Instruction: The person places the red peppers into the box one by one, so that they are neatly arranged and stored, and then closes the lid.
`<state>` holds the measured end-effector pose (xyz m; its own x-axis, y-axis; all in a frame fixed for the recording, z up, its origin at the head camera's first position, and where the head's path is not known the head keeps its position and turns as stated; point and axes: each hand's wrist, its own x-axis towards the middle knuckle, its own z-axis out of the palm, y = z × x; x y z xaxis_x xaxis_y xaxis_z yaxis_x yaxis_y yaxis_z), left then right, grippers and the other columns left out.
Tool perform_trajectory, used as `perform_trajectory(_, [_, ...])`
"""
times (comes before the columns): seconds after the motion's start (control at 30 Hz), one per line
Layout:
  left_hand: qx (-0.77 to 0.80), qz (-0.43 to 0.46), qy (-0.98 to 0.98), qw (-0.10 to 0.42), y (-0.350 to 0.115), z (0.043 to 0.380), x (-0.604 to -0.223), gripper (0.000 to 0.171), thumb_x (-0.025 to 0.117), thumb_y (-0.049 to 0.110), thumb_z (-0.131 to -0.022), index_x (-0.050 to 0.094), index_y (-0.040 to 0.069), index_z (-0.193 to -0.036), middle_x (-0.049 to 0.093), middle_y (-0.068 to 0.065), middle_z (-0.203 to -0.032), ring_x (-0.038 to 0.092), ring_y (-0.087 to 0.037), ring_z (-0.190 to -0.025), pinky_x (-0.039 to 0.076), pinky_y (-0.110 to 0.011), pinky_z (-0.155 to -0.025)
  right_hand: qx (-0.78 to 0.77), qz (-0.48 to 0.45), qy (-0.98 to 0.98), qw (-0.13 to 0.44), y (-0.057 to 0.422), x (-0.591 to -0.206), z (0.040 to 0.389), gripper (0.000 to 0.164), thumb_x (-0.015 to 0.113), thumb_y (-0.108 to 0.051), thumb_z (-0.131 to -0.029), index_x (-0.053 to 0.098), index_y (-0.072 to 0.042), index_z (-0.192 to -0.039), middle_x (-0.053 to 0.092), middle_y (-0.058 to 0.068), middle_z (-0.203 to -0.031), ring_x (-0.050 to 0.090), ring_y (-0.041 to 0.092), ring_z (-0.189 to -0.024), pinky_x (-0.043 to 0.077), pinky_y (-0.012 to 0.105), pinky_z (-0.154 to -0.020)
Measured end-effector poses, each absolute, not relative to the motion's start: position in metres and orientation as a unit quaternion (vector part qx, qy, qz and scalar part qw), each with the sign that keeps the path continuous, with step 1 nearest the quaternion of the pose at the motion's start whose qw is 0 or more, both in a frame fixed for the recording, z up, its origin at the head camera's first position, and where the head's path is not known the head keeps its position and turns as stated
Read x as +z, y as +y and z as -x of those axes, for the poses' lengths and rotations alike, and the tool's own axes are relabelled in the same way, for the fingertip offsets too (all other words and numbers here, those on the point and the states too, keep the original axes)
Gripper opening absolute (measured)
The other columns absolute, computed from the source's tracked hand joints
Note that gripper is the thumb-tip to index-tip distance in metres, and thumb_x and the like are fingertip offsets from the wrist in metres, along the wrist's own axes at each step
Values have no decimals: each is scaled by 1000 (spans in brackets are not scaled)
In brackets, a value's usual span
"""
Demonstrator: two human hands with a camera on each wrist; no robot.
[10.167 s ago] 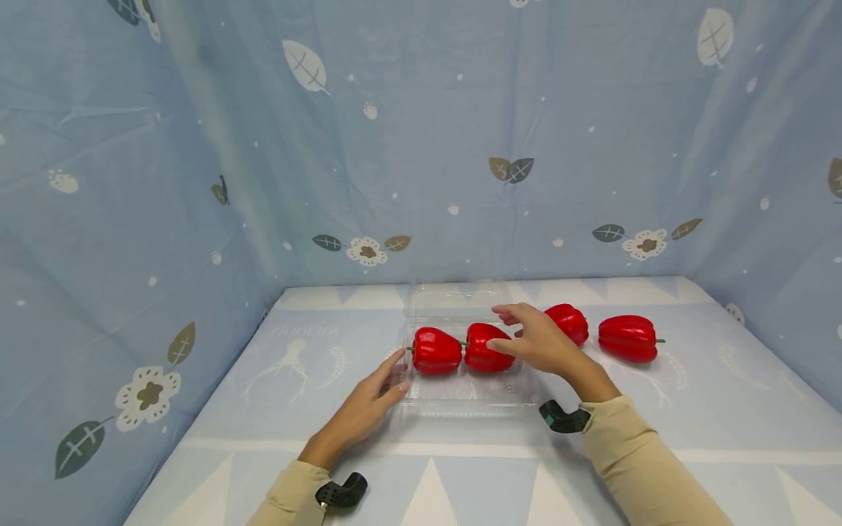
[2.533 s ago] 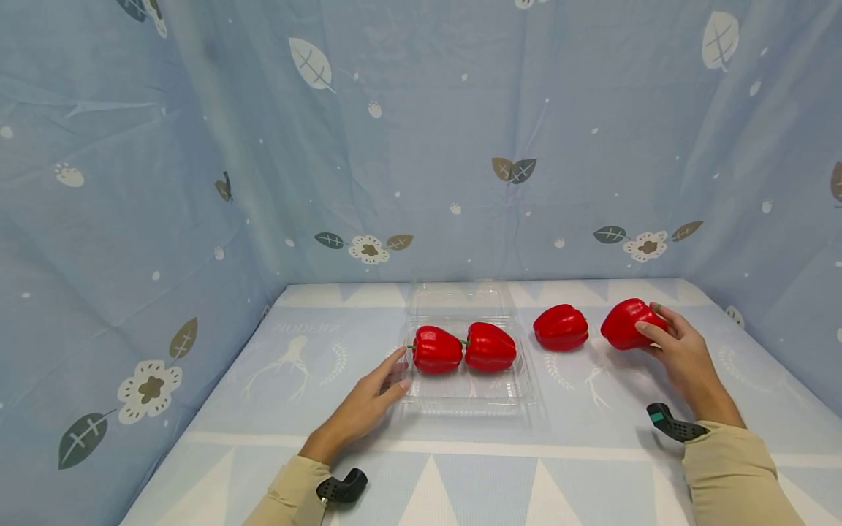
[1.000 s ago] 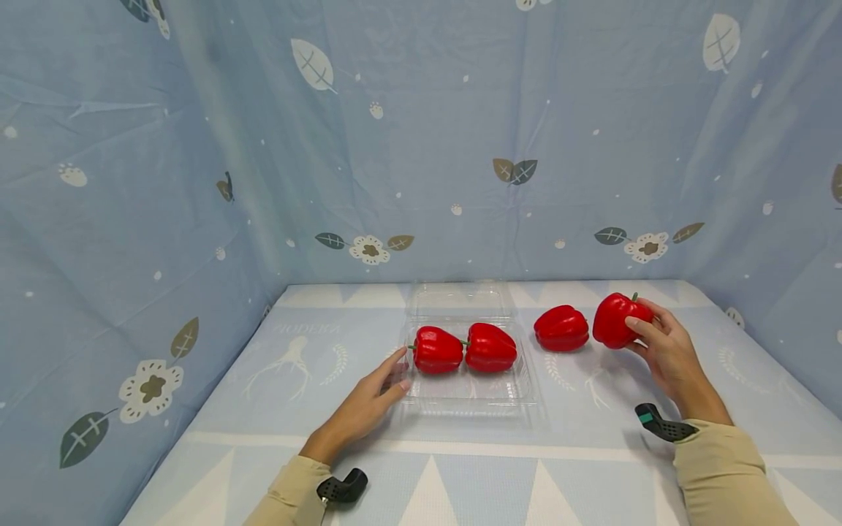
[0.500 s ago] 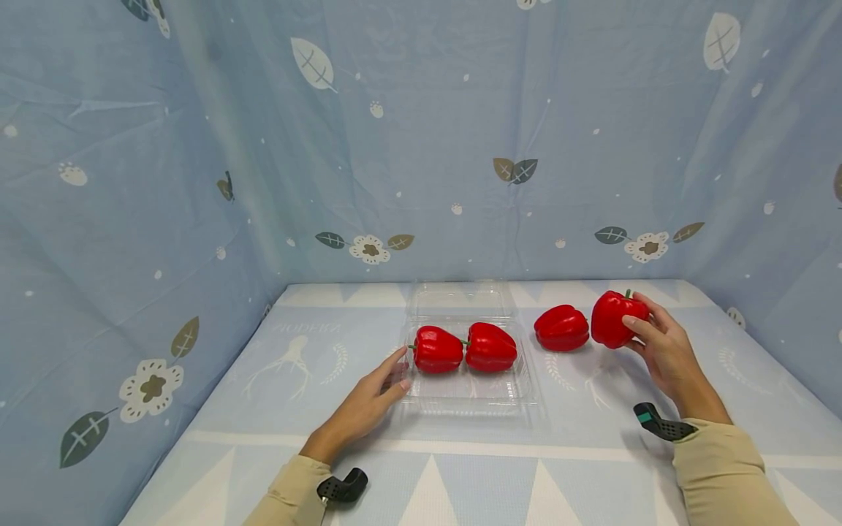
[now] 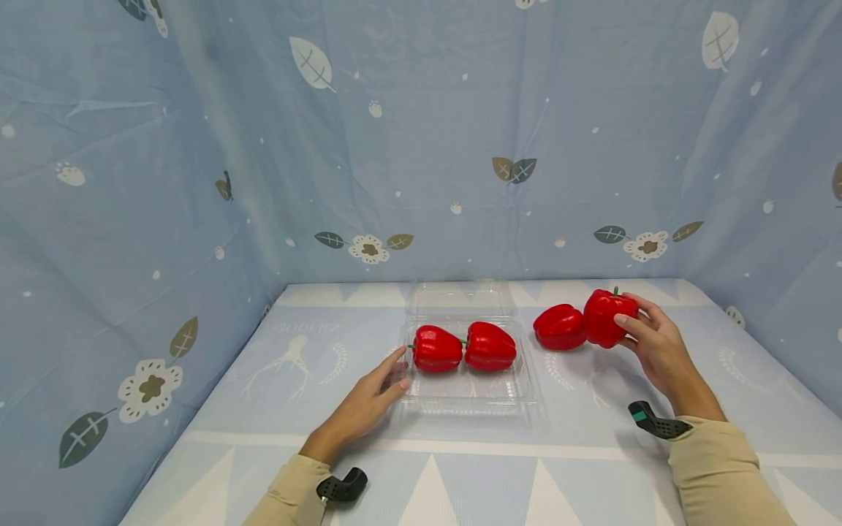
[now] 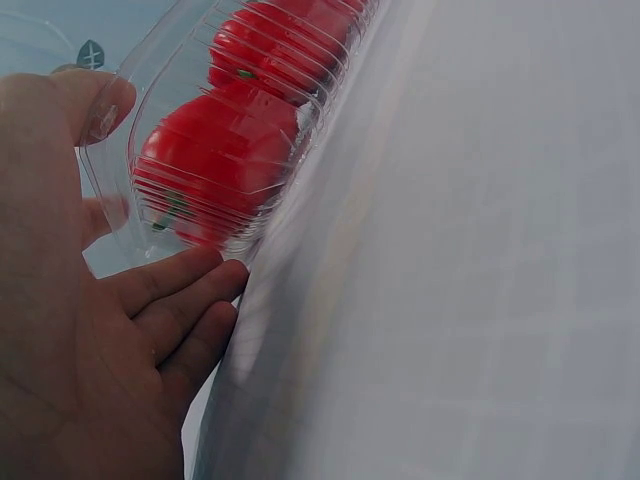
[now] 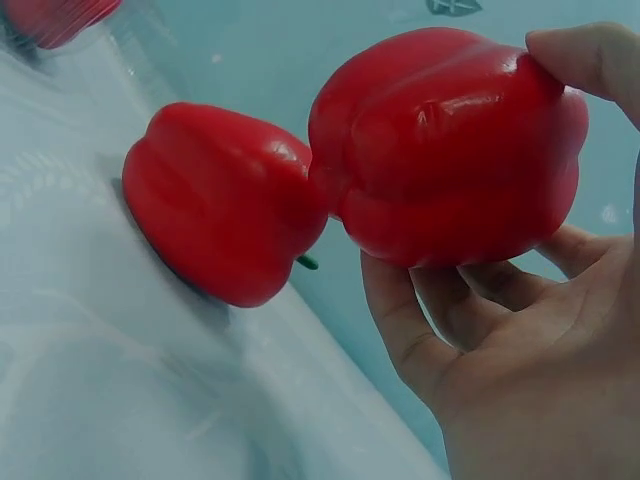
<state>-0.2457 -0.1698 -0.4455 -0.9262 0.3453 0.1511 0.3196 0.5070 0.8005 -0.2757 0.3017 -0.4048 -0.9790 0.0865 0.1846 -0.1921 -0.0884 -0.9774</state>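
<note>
My right hand (image 5: 658, 351) grips a red bell pepper (image 5: 605, 319), its green stem pointing up, thumb on the near side. The right wrist view shows this pepper (image 7: 450, 150) held clear of the table, overlapping a second bell pepper (image 7: 225, 205) lying on its side. My left hand (image 5: 368, 402) rests at the left side of a clear plastic clamshell box (image 5: 473, 391), fingers fairly straight against its wall and rim. Inside that box lie two red bell peppers side by side, the left pepper (image 5: 437, 349) and the right pepper (image 5: 490, 347).
The box's clear lid (image 5: 460, 299) lies folded back toward the rear. A patterned pale cloth (image 5: 487, 482) covers the table. Blue curtains (image 5: 421, 146) with leaves and flowers rise behind and at both sides.
From beside the boxed peppers, my right hand moved right, picked up the far-right bell pepper, turned it stem-up and carried it left beside the lying one. The left hand stayed at the box.
</note>
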Motion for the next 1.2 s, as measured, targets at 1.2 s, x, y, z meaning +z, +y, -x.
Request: perform_trajectory(1.2, [451,-197,871,12,-171,247,-448,62,55,30,-104,29,20,-159,54,-12,-145,54,-28,-129,39,-53,-109,657,-113,-743,52,253,-395,278,70,63,-24,-100,25,-5,-156,43,9,-143,49,13,-120,52,21,-90])
